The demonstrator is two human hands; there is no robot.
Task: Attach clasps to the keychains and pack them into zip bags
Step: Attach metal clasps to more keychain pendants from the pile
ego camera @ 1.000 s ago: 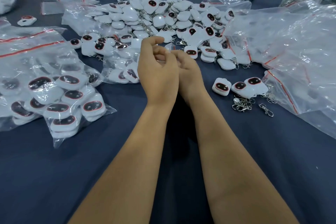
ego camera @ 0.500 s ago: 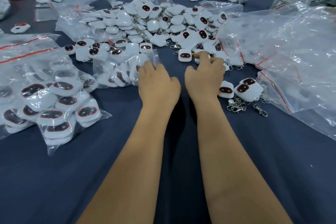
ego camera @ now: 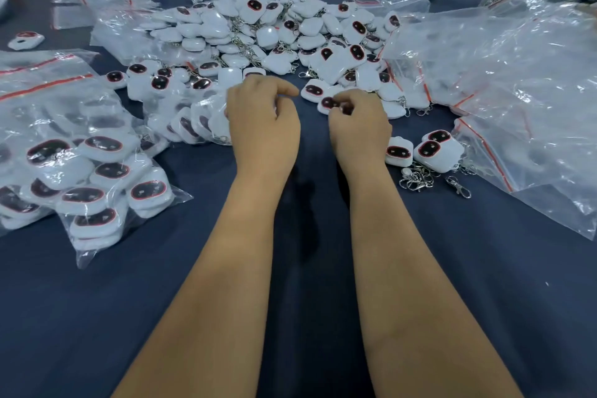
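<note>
— What lies nearest on the worktop?
— Loose clasps, right of the wrists.
— And the fingers?
— Left hand curls loosely, holding nothing visible; right hand pinches a keychain.
— Beyond?
— The keychain heap, between the packed bags and the empty bags.

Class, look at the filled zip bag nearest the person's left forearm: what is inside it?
The filled zip bag holds white keychains with dark, red-rimmed faces, stacked in layers. Lower ones are covered, so whether clasps are attached cannot be seen.
</note>
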